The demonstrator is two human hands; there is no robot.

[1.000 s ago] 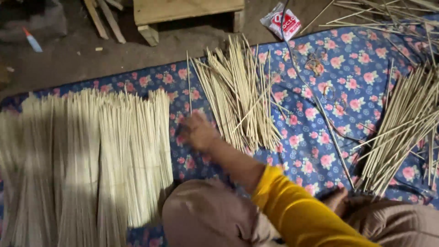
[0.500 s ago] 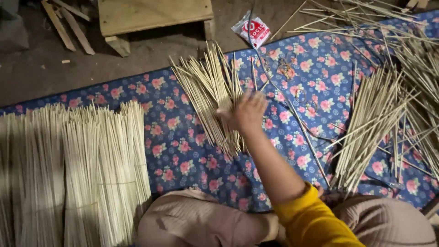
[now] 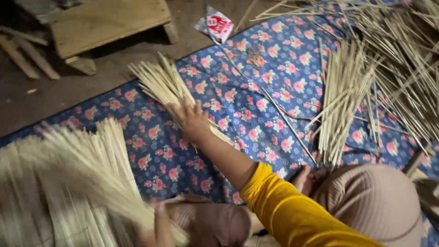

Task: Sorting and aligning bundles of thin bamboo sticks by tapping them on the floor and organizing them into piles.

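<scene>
Floral blue cloth (image 3: 256, 114) on dirt floor (image 3: 59, 98) | right hand (image 3: 194, 121) spread on sticks (image 3: 160, 82) | left hand (image 3: 155, 224) blurred, seemingly gripping bundle (image 3: 77, 169)

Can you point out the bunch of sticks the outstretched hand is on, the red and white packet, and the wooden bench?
bunch of sticks (image 3: 157, 82): head view, on the fanned far end of the bunch.
red and white packet (image 3: 218, 25): head view, on its red middle.
wooden bench (image 3: 107, 20): head view, on its flat top.

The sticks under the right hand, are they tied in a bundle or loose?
Loose, as far as visible. The sticks fan apart at their far ends beyond the right hand, and no band shows; the hand hides part of them.
</scene>
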